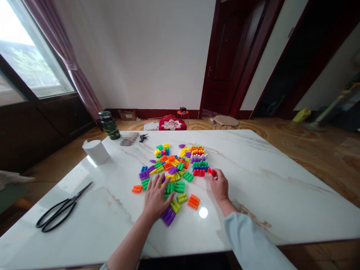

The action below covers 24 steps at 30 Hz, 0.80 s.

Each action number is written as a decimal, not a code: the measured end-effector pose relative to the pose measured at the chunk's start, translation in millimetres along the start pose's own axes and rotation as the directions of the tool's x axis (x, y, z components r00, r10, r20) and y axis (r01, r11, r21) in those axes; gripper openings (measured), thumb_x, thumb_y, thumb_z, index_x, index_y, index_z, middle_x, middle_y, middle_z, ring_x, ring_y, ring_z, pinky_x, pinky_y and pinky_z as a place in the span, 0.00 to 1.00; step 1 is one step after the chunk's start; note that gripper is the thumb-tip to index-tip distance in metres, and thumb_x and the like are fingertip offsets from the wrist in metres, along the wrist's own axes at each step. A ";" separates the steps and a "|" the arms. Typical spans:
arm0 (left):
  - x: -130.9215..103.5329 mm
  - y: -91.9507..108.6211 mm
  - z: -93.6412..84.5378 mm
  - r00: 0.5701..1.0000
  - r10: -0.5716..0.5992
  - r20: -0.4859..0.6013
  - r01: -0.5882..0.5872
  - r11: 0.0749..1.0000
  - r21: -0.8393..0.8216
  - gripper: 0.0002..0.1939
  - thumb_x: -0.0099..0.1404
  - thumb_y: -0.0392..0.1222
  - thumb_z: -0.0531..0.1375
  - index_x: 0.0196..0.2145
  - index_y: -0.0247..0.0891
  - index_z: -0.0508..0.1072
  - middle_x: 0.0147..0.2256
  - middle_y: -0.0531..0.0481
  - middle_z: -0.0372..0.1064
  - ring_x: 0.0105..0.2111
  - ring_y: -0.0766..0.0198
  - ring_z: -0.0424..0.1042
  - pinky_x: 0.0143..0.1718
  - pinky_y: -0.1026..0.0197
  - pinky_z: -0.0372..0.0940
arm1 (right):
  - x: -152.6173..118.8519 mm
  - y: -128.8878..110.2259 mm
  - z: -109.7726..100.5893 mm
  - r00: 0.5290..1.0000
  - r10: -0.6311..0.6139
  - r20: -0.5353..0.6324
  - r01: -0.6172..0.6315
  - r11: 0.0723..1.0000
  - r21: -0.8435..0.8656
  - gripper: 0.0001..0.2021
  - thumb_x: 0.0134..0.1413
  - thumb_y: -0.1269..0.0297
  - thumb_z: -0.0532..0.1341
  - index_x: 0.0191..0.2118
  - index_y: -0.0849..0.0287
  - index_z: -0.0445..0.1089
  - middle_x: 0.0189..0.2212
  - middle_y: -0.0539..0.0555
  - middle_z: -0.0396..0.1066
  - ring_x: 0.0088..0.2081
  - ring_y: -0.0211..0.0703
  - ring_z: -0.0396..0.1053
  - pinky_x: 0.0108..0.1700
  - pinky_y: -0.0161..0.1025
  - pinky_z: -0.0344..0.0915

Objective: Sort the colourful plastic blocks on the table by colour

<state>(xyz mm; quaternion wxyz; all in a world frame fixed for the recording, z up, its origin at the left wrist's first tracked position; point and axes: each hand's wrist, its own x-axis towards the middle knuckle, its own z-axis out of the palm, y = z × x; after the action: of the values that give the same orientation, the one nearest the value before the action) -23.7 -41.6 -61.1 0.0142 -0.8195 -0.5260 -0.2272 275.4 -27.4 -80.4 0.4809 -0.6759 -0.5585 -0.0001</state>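
Observation:
My right hand (219, 185) pinches a small red plastic block (211, 172) at the right end of a row of red blocks (199, 173). Behind that row stand further rows in green and blue (200, 165), white and purple (198, 158), then yellow and orange, lined up close together. With its fingers spread, my left hand (157, 197) lies over a loose heap of coloured plastic blocks (170, 165), touching some near the green ones (179, 186). Nearer to me lie a purple block (168, 216) and an orange block (194, 201). What is under my left palm is hidden.
Black-handled scissors (64, 208) lie at the left on the white marbled table (270, 187). A white paper roll (96, 152), a camouflage-patterned bottle (109, 125) and a small black tool (143, 137) are at the back left. Beyond the table stand a round stool (225, 120) and a red cushioned seat (172, 124).

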 end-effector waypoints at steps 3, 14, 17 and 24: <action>1.2 0.9 2.3 1.000 0.000 -0.011 -0.001 1.000 -0.014 0.30 0.64 0.54 0.57 0.62 0.46 0.63 0.65 0.45 0.55 0.65 0.44 0.52 0.62 0.38 0.51 | 4.7 9.1 -0.2 0.989 0.144 -0.045 -0.144 0.990 0.011 0.16 0.53 0.56 0.54 0.37 0.62 0.71 0.37 0.60 0.73 0.36 0.46 0.70 0.42 0.42 0.65; 0.7 1.9 3.4 0.999 -0.016 -0.036 0.015 0.999 -0.032 0.30 0.64 0.52 0.58 0.62 0.46 0.63 0.64 0.45 0.56 0.64 0.44 0.53 0.62 0.40 0.53 | 10.1 2.8 6.7 0.968 0.242 0.061 -0.235 0.966 -0.110 0.15 0.51 0.60 0.55 0.41 0.57 0.74 0.35 0.55 0.77 0.34 0.45 0.70 0.35 0.38 0.61; 1.3 2.7 2.2 1.000 -0.019 -0.025 0.018 1.000 -0.024 0.30 0.64 0.52 0.58 0.62 0.46 0.63 0.64 0.44 0.55 0.64 0.44 0.53 0.62 0.39 0.52 | 8.7 -0.5 7.2 0.966 0.247 0.076 -0.233 0.959 -0.163 0.15 0.52 0.61 0.55 0.42 0.57 0.74 0.35 0.55 0.76 0.35 0.45 0.70 0.34 0.38 0.60; 1.3 4.0 0.8 1.000 -0.019 -0.017 0.019 1.000 -0.025 0.30 0.64 0.52 0.58 0.62 0.46 0.62 0.65 0.44 0.55 0.65 0.44 0.52 0.62 0.40 0.52 | 6.7 1.5 8.7 0.969 0.243 0.044 -0.237 0.965 -0.116 0.15 0.52 0.59 0.56 0.42 0.58 0.72 0.36 0.57 0.74 0.35 0.46 0.69 0.36 0.39 0.61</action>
<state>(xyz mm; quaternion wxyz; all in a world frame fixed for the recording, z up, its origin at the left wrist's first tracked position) -19.5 -42.1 -60.5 0.0062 -0.8126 -0.5307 -0.2408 274.3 -16.5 -82.4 0.4230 -0.7637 -0.4853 0.0472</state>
